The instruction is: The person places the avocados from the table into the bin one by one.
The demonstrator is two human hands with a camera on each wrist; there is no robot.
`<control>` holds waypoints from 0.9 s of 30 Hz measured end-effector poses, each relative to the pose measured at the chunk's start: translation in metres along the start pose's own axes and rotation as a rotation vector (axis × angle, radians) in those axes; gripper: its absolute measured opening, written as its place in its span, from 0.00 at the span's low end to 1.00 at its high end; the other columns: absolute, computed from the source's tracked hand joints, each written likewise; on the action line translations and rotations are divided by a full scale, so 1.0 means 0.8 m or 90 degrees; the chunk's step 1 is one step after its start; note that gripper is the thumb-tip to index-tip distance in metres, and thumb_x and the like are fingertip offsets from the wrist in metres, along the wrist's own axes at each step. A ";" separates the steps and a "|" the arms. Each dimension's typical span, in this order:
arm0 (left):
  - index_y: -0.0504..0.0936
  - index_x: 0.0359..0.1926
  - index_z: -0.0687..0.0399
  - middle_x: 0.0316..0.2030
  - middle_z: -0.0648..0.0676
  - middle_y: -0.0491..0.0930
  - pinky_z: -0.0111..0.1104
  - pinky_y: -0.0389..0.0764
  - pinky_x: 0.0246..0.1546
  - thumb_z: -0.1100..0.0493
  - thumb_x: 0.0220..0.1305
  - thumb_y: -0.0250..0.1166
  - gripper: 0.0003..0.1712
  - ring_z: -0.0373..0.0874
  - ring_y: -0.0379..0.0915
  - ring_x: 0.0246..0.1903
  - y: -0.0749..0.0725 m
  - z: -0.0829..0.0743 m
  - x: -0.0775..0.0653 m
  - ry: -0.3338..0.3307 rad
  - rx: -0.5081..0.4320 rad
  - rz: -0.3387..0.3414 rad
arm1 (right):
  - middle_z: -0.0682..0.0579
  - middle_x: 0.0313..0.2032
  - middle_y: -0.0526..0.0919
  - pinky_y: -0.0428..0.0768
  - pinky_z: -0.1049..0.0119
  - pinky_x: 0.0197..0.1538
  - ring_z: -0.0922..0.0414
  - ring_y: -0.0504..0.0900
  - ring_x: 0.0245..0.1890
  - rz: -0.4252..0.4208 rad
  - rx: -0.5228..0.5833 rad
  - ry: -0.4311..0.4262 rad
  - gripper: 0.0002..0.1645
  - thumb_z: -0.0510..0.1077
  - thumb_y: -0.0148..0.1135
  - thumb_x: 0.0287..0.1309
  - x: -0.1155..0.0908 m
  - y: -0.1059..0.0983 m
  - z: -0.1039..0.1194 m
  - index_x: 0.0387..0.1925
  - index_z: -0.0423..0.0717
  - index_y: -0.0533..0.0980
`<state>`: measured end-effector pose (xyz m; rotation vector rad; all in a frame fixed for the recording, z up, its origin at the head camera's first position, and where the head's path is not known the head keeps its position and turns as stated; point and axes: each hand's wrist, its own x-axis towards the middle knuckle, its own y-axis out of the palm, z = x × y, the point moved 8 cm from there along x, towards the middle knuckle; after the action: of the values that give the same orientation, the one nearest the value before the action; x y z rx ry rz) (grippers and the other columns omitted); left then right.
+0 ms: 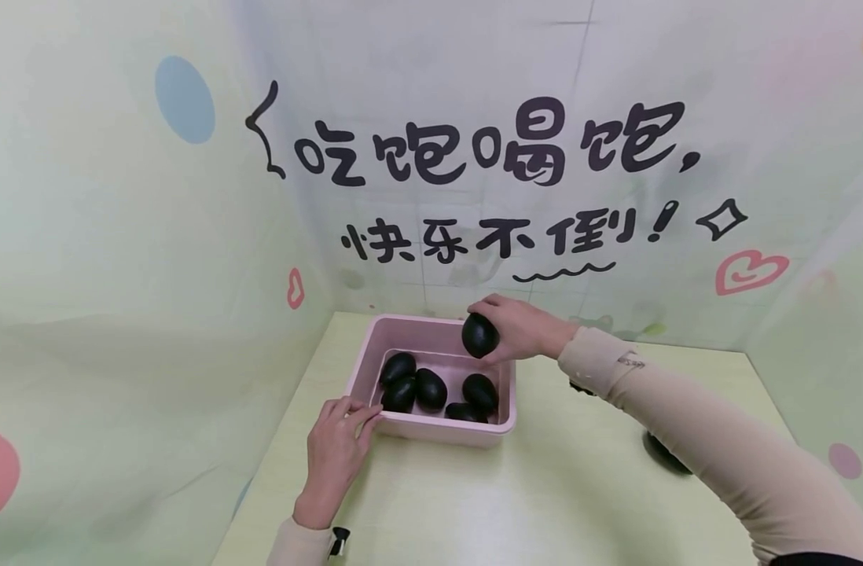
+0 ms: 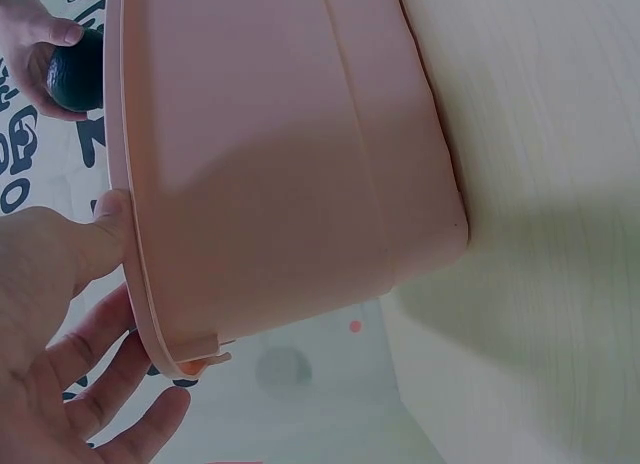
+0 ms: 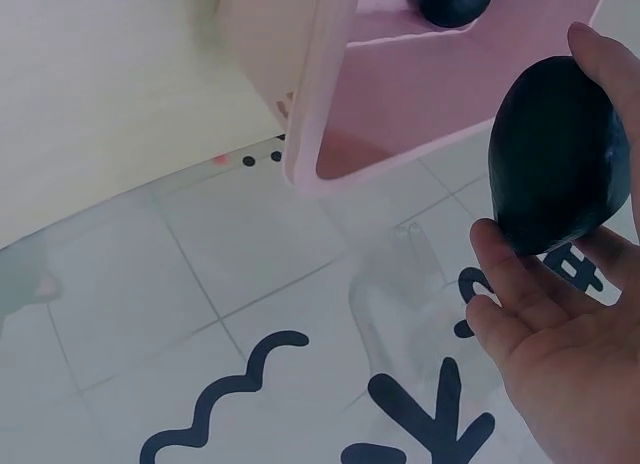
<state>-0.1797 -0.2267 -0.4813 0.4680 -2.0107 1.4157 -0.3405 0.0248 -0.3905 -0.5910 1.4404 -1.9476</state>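
Observation:
A pink plastic bin stands on the table with several dark avocados lying on its floor. My left hand pinches the rim at its front left corner; in the left wrist view the thumb presses on the rim while the other fingers are behind it. Over the bin's back right part, my right hand holds another avocado above the ones inside. The right wrist view shows that avocado between thumb and fingers, apart from the bin wall.
On the table to the right lies a dark avocado-like object, partly hidden by the right sleeve. A printed cloth backdrop hangs behind the table and along its sides.

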 end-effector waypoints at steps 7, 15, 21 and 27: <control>0.96 0.36 0.50 0.33 0.51 0.87 0.43 0.85 0.30 0.57 0.50 0.86 0.11 0.55 0.81 0.39 0.000 -0.001 0.001 -0.002 0.000 0.004 | 0.39 0.66 0.78 0.83 0.48 0.65 0.43 0.83 0.61 0.004 -0.003 -0.012 0.49 0.58 0.82 0.52 0.004 0.003 0.012 0.71 0.43 0.73; 0.96 0.37 0.51 0.33 0.52 0.87 0.43 0.86 0.32 0.57 0.50 0.86 0.12 0.55 0.81 0.40 0.000 -0.001 0.001 -0.004 0.003 0.009 | 0.39 0.70 0.76 0.82 0.47 0.67 0.42 0.82 0.64 0.008 0.006 -0.017 0.54 0.61 0.83 0.51 0.007 0.005 0.018 0.74 0.45 0.70; 0.96 0.37 0.51 0.34 0.52 0.87 0.43 0.85 0.32 0.57 0.50 0.86 0.12 0.55 0.81 0.40 0.001 -0.001 0.002 -0.005 -0.002 0.009 | 0.42 0.74 0.72 0.77 0.44 0.72 0.42 0.78 0.69 0.032 0.023 0.010 0.60 0.65 0.82 0.52 0.003 0.007 0.010 0.79 0.48 0.66; 0.96 0.38 0.51 0.34 0.52 0.87 0.42 0.85 0.31 0.57 0.51 0.86 0.12 0.54 0.81 0.40 0.002 0.000 0.001 -0.009 -0.002 0.014 | 0.42 0.72 0.73 0.79 0.45 0.70 0.43 0.80 0.66 0.030 0.009 0.005 0.58 0.66 0.81 0.53 -0.005 0.010 0.004 0.78 0.47 0.67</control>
<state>-0.1811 -0.2262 -0.4817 0.4576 -2.0347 1.4267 -0.3340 0.0242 -0.3970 -0.5385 1.4308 -1.9236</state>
